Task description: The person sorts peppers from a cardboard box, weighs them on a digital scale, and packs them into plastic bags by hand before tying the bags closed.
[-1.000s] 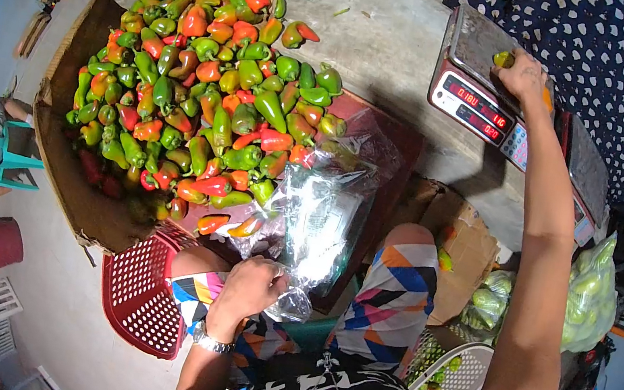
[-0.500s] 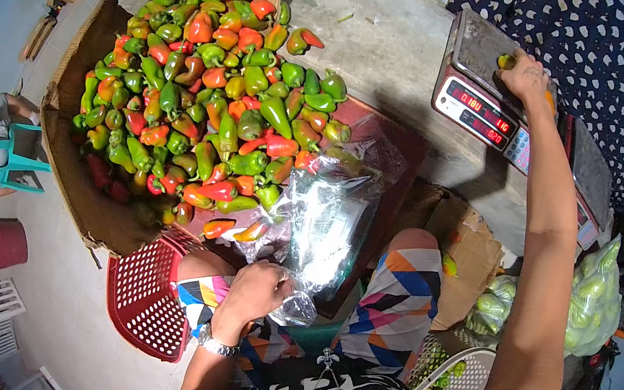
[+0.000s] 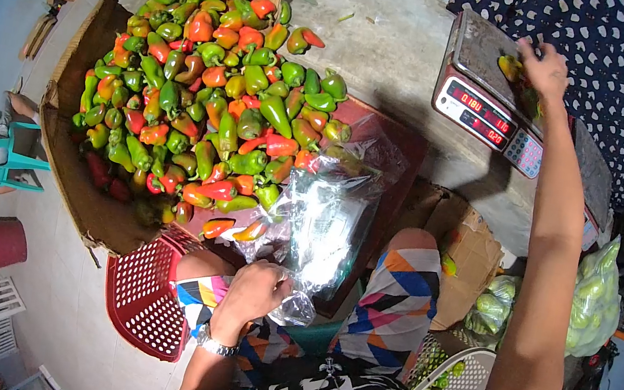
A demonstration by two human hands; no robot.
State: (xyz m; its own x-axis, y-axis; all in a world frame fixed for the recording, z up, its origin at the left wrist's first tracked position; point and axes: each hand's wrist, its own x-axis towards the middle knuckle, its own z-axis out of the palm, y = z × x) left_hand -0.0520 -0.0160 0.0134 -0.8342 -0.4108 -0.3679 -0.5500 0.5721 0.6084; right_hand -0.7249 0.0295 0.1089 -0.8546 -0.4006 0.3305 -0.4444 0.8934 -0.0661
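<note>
1. Glossy red, orange and green peppers (image 3: 221,99) lie heaped against a torn brown cardboard box (image 3: 65,131).
2. Small green produce (image 3: 456,370) sits inside a whitish perforated plastic basket (image 3: 474,380); round green produce fills a clear, bulging plastic bag (image 3: 607,262).
3. The left hand (image 3: 257,291) has its fingers curled together on clear, crinkled plastic (image 3: 322,233).
4. Over a red-and-white digital scale (image 3: 482,46), the right hand (image 3: 545,72) holds its fingers apart beside a yellowish pepper (image 3: 509,65) on the pan; contact cannot be told.
</note>
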